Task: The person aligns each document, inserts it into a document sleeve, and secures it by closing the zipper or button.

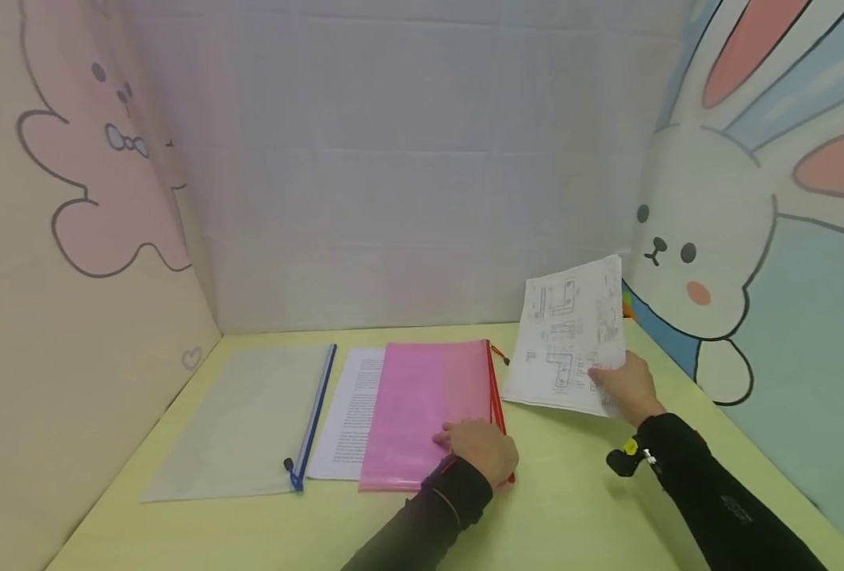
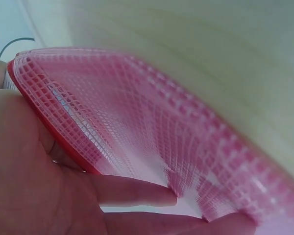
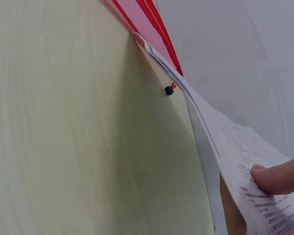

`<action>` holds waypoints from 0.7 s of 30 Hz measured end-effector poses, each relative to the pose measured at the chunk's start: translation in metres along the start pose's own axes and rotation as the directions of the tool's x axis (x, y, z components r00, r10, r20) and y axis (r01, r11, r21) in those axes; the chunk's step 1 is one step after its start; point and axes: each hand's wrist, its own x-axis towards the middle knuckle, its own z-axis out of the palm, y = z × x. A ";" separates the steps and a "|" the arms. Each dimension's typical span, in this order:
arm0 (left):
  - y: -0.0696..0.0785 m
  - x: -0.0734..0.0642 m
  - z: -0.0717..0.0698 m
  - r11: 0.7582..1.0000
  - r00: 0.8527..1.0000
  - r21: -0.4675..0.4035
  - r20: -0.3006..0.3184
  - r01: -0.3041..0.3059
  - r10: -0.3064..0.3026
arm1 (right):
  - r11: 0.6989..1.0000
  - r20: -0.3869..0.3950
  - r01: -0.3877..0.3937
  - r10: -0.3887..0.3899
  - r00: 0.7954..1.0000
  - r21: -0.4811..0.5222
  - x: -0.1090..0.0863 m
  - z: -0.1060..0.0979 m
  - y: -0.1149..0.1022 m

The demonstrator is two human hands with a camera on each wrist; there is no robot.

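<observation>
In the head view my left hand (image 1: pixel 481 449) lies on the lower right of a pink zip bag (image 1: pixel 415 396), by its red zip edge. The left wrist view shows the fingers (image 2: pixel 137 190) stretched out, their tips touching the pink mesh film (image 2: pixel 122 98). My right hand (image 1: pixel 627 388) pinches the lower right corner of some printed sheets (image 1: pixel 565 341), thumb on top. These sheets (image 3: pixel 235 147) stand tilted above the table, their left edge by the bag's zip side. The thumb of the left hand is hard to make out.
To the left lies a clear zip bag (image 1: pixel 243 420) with a blue zip (image 1: pixel 316 420). Another printed page (image 1: pixel 343 420) sticks out on the pink bag's left. A white wall (image 1: pixel 422 174) closes the back of the yellow table (image 1: pixel 565 507); printed side walls flank it.
</observation>
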 end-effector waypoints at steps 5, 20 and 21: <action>-0.002 -0.001 -0.001 1.000 1.000 0.004 -0.016 -0.022 0.022 | 0.997 -0.020 -0.034 0.036 0.999 0.073 -0.005 0.008 -0.005; -0.001 0.002 0.003 1.000 1.000 0.016 -0.021 -0.008 0.008 | 0.988 0.020 -0.085 0.083 0.996 0.130 -0.011 0.015 -0.003; 0.000 0.001 0.002 1.000 1.000 0.014 -0.014 -0.006 0.006 | 0.987 0.034 -0.092 0.088 0.996 0.131 -0.013 0.016 -0.002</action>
